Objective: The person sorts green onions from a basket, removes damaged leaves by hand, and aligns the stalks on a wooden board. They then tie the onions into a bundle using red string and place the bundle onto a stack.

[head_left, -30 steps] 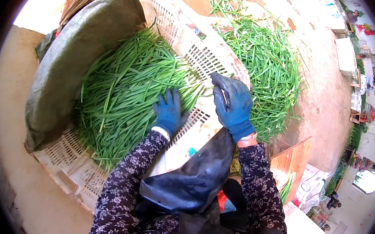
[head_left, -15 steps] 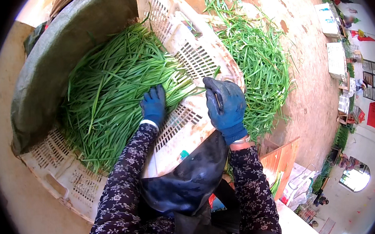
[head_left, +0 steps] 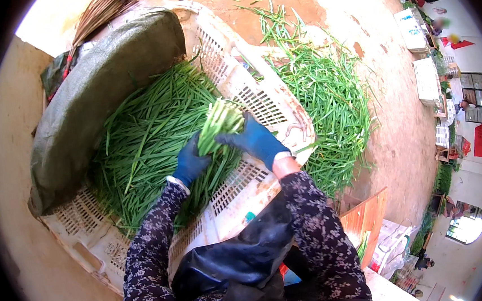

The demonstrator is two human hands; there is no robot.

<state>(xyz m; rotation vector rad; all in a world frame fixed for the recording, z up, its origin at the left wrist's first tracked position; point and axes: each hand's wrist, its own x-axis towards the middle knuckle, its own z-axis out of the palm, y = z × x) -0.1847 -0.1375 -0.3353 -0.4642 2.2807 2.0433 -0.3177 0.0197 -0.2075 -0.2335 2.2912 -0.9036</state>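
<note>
Both my hands wear blue work gloves with dark palms. My left hand [head_left: 192,161] closes round the lower part of a bunch of chives [head_left: 221,118], its pale stem ends pointing up and away from me. From the other side my right hand [head_left: 258,142] grips the same bunch, fingers across the stems. Beneath lies a large heap of long green chives [head_left: 149,138] in a white slotted plastic crate [head_left: 243,88]. The leaf ends of the bunch blend into the heap below my hands.
A grey-green cover [head_left: 101,96] curves over the crate's left and far side, with a straw broom [head_left: 100,17] behind it. More loose greens [head_left: 328,104] lie on the floor at the right. A wooden board [head_left: 371,225] leans near my right arm. White boxes [head_left: 428,82] stand far right.
My right hand has moved left and down onto the bunch. My left hand has turned from lying on the heap to gripping the chives, whose stem ends are now raised and gathered.
</note>
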